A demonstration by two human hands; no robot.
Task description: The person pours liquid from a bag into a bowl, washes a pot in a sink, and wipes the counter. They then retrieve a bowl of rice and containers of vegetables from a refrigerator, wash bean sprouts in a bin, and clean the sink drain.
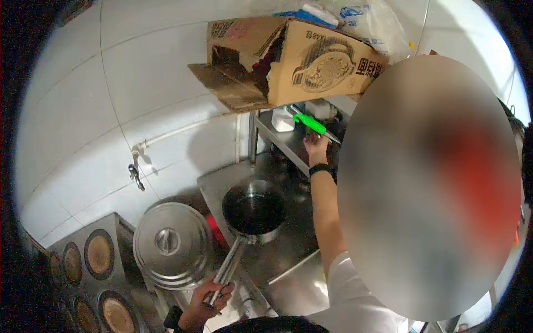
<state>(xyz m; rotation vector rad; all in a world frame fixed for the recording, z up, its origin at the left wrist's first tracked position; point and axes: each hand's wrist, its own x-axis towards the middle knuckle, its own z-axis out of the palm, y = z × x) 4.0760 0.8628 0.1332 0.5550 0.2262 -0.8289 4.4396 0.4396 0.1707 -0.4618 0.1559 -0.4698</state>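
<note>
Holding in my left hand (212,298) the long-handled pan (253,211) over the metal table (272,260); farther off, my right hand (316,143) meets the green-handled tool (311,123) by the shelf (284,145), grip unclear.

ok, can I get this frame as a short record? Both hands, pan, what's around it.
left grip: closed around pan handle
right grip: at green tool by shelf; holding it or not is unclear
pan: dark inside, over steel counter
lid: beside pan, on its left in the picture
box: above shelf, flap open
tap: on wall
unreadable: right side, blurred
</note>
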